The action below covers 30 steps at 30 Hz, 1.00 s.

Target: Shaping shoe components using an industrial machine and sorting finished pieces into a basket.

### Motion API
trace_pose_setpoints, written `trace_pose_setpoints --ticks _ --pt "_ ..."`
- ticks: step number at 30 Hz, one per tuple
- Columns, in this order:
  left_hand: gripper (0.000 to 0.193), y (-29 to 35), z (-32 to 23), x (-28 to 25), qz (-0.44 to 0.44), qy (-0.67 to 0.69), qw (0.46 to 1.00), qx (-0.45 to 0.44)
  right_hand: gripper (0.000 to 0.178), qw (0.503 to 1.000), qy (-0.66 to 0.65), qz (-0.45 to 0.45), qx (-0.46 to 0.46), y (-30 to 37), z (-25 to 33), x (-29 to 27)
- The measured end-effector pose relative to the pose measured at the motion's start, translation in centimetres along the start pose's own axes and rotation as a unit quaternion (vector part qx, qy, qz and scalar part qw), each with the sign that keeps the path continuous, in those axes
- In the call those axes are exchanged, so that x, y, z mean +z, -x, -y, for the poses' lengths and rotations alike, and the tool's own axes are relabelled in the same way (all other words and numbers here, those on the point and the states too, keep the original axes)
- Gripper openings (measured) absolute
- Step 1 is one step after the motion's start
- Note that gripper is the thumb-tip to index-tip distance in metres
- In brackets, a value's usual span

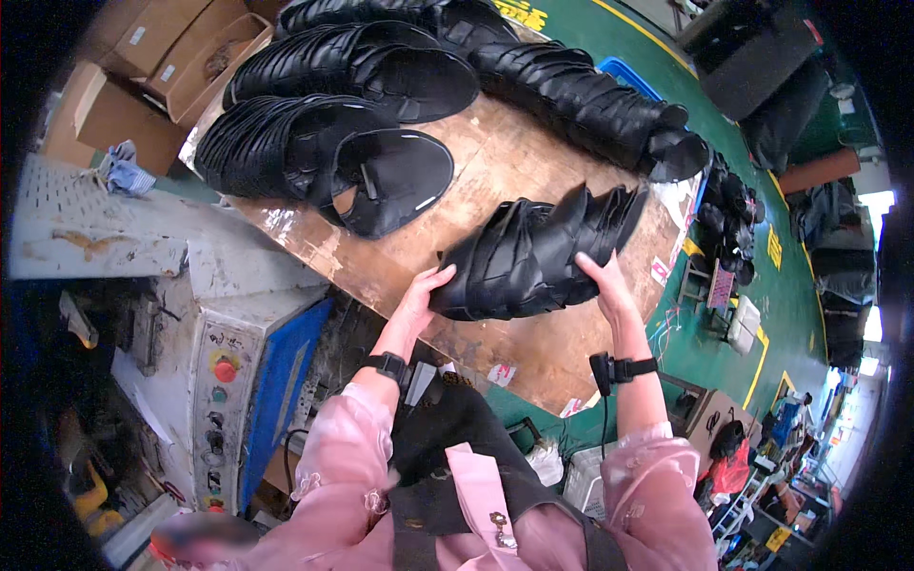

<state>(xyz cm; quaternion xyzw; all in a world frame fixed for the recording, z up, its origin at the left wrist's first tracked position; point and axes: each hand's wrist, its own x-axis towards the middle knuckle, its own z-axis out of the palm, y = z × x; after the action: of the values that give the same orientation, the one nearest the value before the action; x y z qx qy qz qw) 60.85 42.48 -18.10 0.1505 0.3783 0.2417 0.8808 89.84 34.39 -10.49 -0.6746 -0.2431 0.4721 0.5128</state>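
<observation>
A nested stack of black leather shoe uppers (538,252) lies lengthwise between my hands, over the near part of the worn wooden table (562,357). My left hand (419,297) grips its left end, thumb on the upper side. At the right end my right hand (606,278) clasps the stack, thumb up along its face; the other fingers are hidden behind it. Whether the stack touches the tabletop I cannot tell. More rows of nested black uppers fill the far left, one of them (392,181) turned to show its inside, and another row (581,100) runs along the far right edge.
To the left stands a machine with a control panel (219,409) bearing a red button, beside a blue side panel. Cardboard boxes (167,57) are stacked beyond it. On the right, black shoes on a rack (731,224) stand past the table edge, on a green floor (785,328) with yellow lines.
</observation>
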Motion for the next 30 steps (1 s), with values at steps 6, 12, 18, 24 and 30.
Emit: trace_pose_setpoints --ticks 6,12,18,24,30 --pt "0.047 -5.0 -4.4 3.9 0.03 -0.098 0.994 0.042 0.066 0.997 -0.046 -0.02 -0.063 -1.8 5.4 1.5" --pt "0.056 -8.7 -3.4 3.6 -0.279 -0.412 0.811 0.309 0.056 0.989 -0.074 -0.102 -0.081 -10.6 0.4 -0.4" --pt "0.046 -1.6 -3.8 -0.6 -0.352 -0.418 0.732 0.407 0.061 0.995 -0.059 -0.072 -0.018 -8.8 1.8 -2.0" --pt "0.066 2.1 -10.9 -5.0 -0.38 -0.615 0.596 0.351 0.063 0.98 0.021 -0.191 -0.051 -6.4 -1.1 -4.2" --pt "0.034 0.1 -15.9 -7.5 -0.459 -0.607 0.513 0.397 0.056 0.981 0.017 -0.179 -0.072 0.2 -2.5 -0.1"
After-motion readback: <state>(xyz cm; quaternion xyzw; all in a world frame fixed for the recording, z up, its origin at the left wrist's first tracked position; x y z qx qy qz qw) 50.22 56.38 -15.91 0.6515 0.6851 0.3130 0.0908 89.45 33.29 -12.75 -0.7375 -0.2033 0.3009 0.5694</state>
